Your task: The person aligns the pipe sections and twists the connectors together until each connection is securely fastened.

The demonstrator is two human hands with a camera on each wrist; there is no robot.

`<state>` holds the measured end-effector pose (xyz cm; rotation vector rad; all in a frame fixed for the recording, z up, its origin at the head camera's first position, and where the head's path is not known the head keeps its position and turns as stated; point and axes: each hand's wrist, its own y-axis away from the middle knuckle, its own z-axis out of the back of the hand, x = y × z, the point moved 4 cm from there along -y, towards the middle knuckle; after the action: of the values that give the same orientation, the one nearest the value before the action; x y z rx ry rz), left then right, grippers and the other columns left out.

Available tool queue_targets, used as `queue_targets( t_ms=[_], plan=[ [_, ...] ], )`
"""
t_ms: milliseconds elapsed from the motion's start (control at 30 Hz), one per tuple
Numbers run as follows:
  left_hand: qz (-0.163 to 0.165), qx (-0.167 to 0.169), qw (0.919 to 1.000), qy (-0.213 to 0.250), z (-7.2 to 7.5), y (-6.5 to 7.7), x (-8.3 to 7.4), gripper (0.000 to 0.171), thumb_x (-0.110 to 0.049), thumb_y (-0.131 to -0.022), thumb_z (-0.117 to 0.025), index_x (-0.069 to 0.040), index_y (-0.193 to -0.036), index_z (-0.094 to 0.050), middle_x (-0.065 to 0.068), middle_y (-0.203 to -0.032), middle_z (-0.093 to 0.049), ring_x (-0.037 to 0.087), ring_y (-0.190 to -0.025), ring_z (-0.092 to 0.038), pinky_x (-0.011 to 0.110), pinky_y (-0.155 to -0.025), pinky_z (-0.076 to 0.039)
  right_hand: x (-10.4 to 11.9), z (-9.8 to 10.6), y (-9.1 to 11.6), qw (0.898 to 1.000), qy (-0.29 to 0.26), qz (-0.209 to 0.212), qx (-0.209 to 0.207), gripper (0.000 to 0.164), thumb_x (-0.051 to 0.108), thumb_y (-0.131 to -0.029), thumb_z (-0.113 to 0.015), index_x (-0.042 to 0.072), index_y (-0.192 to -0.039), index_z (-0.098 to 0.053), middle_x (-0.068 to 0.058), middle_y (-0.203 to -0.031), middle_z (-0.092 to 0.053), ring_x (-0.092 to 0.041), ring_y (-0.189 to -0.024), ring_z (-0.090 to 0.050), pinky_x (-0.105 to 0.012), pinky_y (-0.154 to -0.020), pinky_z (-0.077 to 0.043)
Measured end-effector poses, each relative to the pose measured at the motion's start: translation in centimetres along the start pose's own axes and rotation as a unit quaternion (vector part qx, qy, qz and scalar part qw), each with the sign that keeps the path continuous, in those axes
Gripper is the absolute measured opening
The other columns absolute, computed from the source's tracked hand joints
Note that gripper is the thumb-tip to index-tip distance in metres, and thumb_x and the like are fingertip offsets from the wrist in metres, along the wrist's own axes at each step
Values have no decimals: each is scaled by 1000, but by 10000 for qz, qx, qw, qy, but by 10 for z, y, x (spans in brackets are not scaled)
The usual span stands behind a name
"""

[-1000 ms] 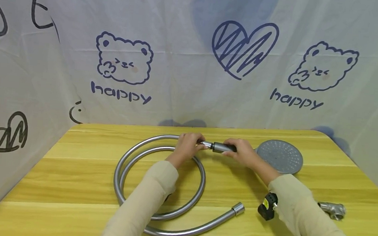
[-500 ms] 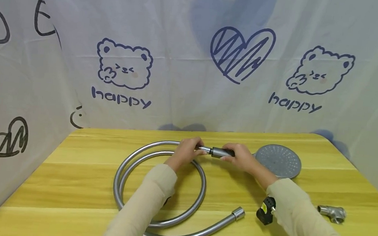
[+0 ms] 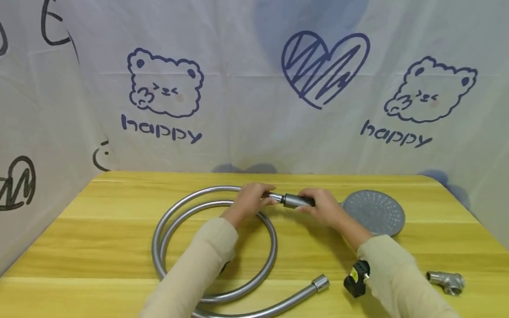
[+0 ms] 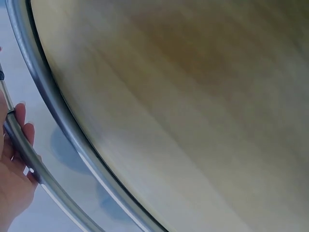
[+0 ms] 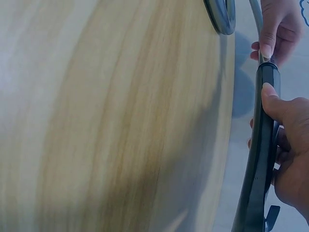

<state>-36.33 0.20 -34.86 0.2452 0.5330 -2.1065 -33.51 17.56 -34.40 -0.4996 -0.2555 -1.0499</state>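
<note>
Near the back of the table, my left hand [image 3: 249, 200] pinches the metal end of a grey shower hose [image 3: 269, 251]. The fingers and thumb wrap that end in the left wrist view, with the hose [image 4: 58, 193] trailing down past the palm. My right hand [image 3: 324, 205] grips the handle of a grey shower head [image 3: 374, 213], thumb along its side. In the right wrist view the hose end meets the bottom of the dark handle [image 5: 263, 130]. The round spray face with its small nozzles points up, right of my right hand.
The hose lies coiled on the wooden table [image 3: 92, 246], its other metal end [image 3: 321, 282] at front centre. A metal tee fitting [image 3: 446, 282] lies at the right. A white cloth with drawings [image 3: 241, 102] hangs behind the table.
Both hands keep their hold on the hose end and the shower head handle, almost in place. The whole view shifts slightly down, then back up.
</note>
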Motion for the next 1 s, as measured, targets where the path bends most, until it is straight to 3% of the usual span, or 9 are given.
queue_targets(
  t_ms=[400,1000],
  plan=[
    [303,146,9994,-15,1,0,-2,27,-30,-84,-64,-11,-104,-68,3,-101,-70,20,-96,-63,42,-94,-39,1,-1,-1,10000,-17,-58,27,28,14,-83,-69,-3,-105,-64,-17,-98,-67,-23,-80,-61,-36,-70,-49],
    [193,-176,9997,26,-2,1,-2,23,-25,-78,-72,-11,-95,-66,2,-95,-71,21,-91,-63,42,-83,-39,1,-2,2,9998,-72,-168,13,29,13,-82,-70,-3,-105,-64,-18,-101,-67,-26,-85,-62,-38,-73,-50]
  ],
)
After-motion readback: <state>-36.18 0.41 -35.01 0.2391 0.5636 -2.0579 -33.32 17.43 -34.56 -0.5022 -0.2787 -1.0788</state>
